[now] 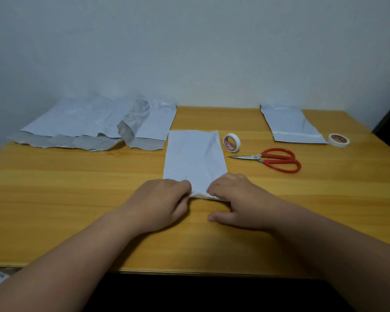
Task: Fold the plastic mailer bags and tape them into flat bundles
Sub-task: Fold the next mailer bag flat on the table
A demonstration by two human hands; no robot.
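Now, step: near edge of the folded mailer bag [195, 157] being turned up to start a roll or fold, I judge.
Left hand [160, 199]: fingers curled, pinching the near left corner.
Right hand [236, 199]: fingers curled onto the near right corner, thumb on the worktop [77, 199].
Bag: stretches away beyond the fingers.
Next: crease flat, then reach right of the fingers for the tape roll [232, 142] and scissors [273, 162].
Waiting: unfolded mailer bags [95, 124], far left of the fingers.

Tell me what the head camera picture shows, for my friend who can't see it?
Two hands, left hand and right hand, pinch the near edge of a white mailer bag lying on a wooden table. Right of it are a tape roll and red scissors. Crumpled bags lie far left; another bag and second tape roll far right.
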